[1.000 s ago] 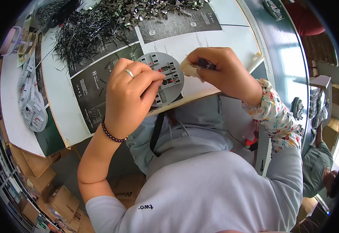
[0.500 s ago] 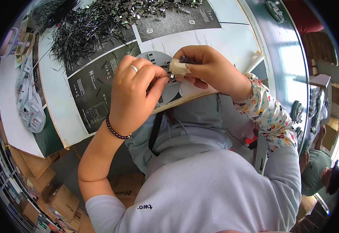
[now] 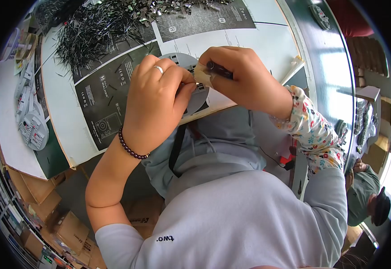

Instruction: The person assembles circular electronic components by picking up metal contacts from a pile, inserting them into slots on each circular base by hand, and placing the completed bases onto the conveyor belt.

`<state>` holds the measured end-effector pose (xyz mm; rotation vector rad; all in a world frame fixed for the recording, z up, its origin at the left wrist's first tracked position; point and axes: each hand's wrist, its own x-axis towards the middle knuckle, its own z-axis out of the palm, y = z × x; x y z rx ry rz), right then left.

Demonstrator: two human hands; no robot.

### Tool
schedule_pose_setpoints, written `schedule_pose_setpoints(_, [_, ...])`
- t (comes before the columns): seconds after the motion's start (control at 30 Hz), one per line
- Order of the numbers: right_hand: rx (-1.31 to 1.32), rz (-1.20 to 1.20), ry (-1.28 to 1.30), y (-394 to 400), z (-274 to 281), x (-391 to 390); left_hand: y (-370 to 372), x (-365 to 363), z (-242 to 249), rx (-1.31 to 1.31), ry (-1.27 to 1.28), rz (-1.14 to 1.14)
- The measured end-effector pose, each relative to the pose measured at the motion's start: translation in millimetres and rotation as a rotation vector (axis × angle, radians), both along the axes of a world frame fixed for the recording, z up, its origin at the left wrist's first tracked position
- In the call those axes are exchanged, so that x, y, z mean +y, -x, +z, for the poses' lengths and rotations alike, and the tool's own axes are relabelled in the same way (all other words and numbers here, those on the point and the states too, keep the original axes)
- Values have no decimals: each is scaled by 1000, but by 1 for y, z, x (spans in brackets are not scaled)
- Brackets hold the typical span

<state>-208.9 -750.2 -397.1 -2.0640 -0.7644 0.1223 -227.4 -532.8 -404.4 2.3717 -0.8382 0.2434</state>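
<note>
While both hands meet over the round grey plate (image 3: pixel 191 60), the step in hand looks to be seating a small part into one of its slots. The left hand (image 3: pixel 153 105) presses down on the plate, fingers curled and pinched together at the near edge; what they pinch, if anything, is hidden. The right hand (image 3: pixel 245 78) is clenched around a dark slim tool (image 3: pixel 220 69), thumb wrapped in pale tape (image 3: pixel 202 74), tip aimed at the plate. The plate lies on printed sheets (image 3: pixel 106 98) on the surface, below the heap of thin metal pins (image 3: pixel 97 29). The next move likely calls for steady downward pressure and a fixed plate. Against the frame one second ago, the hands have closed together and now cover most of the plate.
</note>
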Motion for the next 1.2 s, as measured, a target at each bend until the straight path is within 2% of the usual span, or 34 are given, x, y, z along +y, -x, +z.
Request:
schedule_pose_setpoints(0.2, [-272, 52, 109, 6, -2, 0, 3, -2, 5, -5, -105, 20])
schedule_pose_setpoints(0.27, [-377, 79, 246, 11, 1, 2, 7, -3, 4, -20, -96, 33])
schedule_pose_setpoints(0.4, [-484, 122, 286, 18, 4, 5, 17, -1, 3, -43, -35, 43])
schedule_pose_setpoints(0.47, [-478, 127, 314, 17, 8, 5, 21, 1, 1, -19, 64, 38])
schedule_pose_setpoints(0.73, [-460, 118, 408, 27, 13, 9, 25, 1, -11, -115, 105, 20])
schedule_pose_setpoints(0.87, [-452, 77, 492, 37, 16, 9, 25, 3, -7, -77, 52, 6])
schedule_pose_setpoints(1.07, [-618, 83, 554, 52, 16, 4, 29, 2, -9, -27, 104, 53])
schedule_pose_setpoints(1.2, [-554, 156, 556, 52, 21, -1, 27, 2, -6, -25, 95, 40])
